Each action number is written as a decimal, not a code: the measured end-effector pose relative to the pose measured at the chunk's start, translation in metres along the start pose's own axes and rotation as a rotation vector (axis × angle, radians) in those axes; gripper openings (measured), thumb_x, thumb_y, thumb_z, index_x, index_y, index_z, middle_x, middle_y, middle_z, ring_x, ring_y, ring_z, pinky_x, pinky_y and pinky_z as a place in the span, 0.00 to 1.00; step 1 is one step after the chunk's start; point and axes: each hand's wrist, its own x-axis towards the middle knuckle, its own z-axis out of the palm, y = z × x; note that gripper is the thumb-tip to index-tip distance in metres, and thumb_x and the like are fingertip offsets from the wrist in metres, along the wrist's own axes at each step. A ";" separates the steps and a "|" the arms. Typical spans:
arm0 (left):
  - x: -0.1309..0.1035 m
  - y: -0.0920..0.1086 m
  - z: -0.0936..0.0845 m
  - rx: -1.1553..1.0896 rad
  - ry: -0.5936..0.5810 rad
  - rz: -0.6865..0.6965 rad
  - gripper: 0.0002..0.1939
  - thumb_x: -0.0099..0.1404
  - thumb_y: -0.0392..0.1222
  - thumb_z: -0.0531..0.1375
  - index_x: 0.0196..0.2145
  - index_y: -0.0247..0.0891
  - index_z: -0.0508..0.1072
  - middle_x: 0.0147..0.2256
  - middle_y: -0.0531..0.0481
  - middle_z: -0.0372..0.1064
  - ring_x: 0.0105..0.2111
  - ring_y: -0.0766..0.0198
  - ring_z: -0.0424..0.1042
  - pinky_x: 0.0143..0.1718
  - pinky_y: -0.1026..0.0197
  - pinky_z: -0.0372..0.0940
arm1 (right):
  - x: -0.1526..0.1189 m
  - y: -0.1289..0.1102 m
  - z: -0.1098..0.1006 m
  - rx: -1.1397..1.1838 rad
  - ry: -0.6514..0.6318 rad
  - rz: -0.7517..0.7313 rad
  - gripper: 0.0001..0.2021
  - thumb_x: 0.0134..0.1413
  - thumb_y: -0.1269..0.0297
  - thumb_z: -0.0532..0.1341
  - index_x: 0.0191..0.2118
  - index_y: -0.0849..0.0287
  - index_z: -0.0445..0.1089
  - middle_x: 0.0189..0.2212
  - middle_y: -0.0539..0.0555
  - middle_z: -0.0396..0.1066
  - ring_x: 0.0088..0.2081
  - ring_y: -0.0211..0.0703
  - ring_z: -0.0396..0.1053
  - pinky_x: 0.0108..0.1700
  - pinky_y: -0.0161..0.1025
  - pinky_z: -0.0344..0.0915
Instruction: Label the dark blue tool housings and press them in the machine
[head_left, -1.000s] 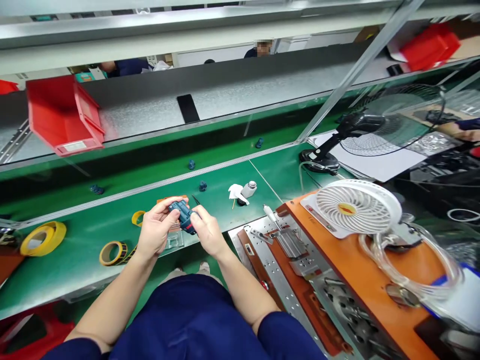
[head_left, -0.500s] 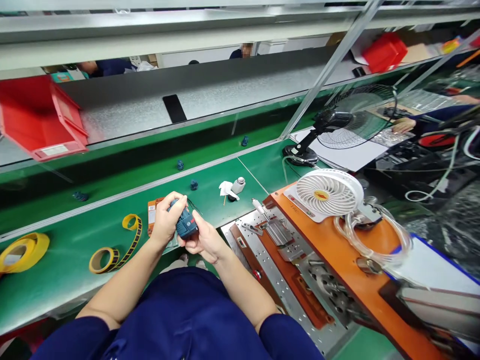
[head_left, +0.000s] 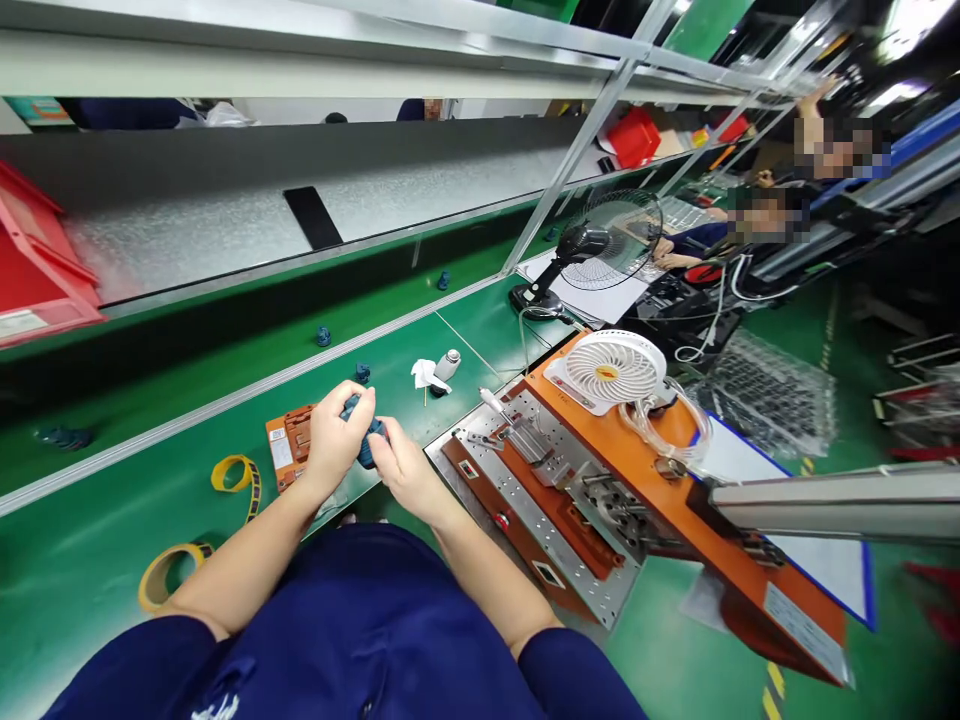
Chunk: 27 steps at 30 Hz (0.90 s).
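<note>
On my feed, the fingers of the left hand point(head_left: 334, 430) and right hand point(head_left: 405, 468) grip the blue part point(head_left: 367, 453) near the counter point(head_left: 112, 510) edge. I judge the handling unfinished, since it's not set down; what's left, I can't tell.

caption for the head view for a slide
Left hand and right hand hold a blue plastic part at a green workbench, white fan nearby.

Left of the white fan point(head_left: 615, 365), itself of smooth plastic, the surface point(head_left: 202, 430) is glossy green, the holed plate point(head_left: 544, 525) is bare metal, the held blue part point(head_left: 367, 455) looks like matt plastic and the shirt point(head_left: 375, 620) like matt cloth, while the orange panel point(head_left: 619, 440) beneath the fan is smooth, faintly glossy.
</note>
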 end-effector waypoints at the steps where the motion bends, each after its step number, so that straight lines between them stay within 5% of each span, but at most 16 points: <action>1: 0.003 -0.003 -0.003 -0.024 -0.012 -0.005 0.13 0.66 0.47 0.59 0.25 0.40 0.69 0.25 0.55 0.64 0.28 0.65 0.63 0.32 0.63 0.58 | 0.002 -0.001 0.003 -0.011 0.009 -0.008 0.15 0.67 0.52 0.54 0.52 0.56 0.64 0.39 0.53 0.73 0.39 0.44 0.72 0.42 0.42 0.69; 6: 0.015 -0.019 -0.016 -0.231 -0.064 -0.056 0.14 0.67 0.50 0.59 0.27 0.39 0.71 0.26 0.54 0.66 0.28 0.65 0.65 0.33 0.64 0.61 | 0.006 -0.003 0.018 0.124 0.023 -0.031 0.28 0.61 0.56 0.63 0.63 0.55 0.59 0.54 0.58 0.71 0.50 0.47 0.72 0.50 0.44 0.72; 12: 0.024 -0.040 -0.021 -0.557 -0.182 -0.222 0.16 0.65 0.55 0.62 0.32 0.39 0.74 0.29 0.52 0.70 0.31 0.64 0.69 0.34 0.64 0.65 | 0.010 -0.003 0.032 0.262 0.103 0.029 0.31 0.57 0.57 0.65 0.64 0.55 0.59 0.55 0.59 0.71 0.48 0.47 0.74 0.46 0.43 0.76; 19: 0.016 -0.060 -0.025 -0.823 -0.388 -0.423 0.25 0.66 0.60 0.61 0.54 0.42 0.72 0.51 0.42 0.75 0.48 0.56 0.75 0.45 0.58 0.71 | 0.009 -0.004 0.037 -0.115 0.367 -0.022 0.30 0.53 0.63 0.68 0.61 0.53 0.64 0.57 0.59 0.69 0.53 0.49 0.71 0.50 0.45 0.75; 24: 0.000 -0.070 -0.021 -0.929 -0.596 -0.602 0.43 0.56 0.52 0.72 0.64 0.41 0.61 0.48 0.40 0.77 0.46 0.51 0.78 0.48 0.52 0.72 | 0.002 0.007 0.040 -0.367 0.464 0.023 0.28 0.55 0.65 0.66 0.62 0.54 0.63 0.51 0.60 0.71 0.45 0.49 0.73 0.48 0.47 0.75; 27: -0.009 -0.076 -0.014 -0.935 -0.660 -0.686 0.43 0.55 0.50 0.73 0.64 0.41 0.62 0.46 0.42 0.78 0.43 0.52 0.79 0.48 0.53 0.72 | -0.006 0.021 0.047 -0.505 0.460 0.050 0.27 0.58 0.66 0.64 0.63 0.56 0.61 0.45 0.60 0.71 0.39 0.49 0.73 0.46 0.49 0.75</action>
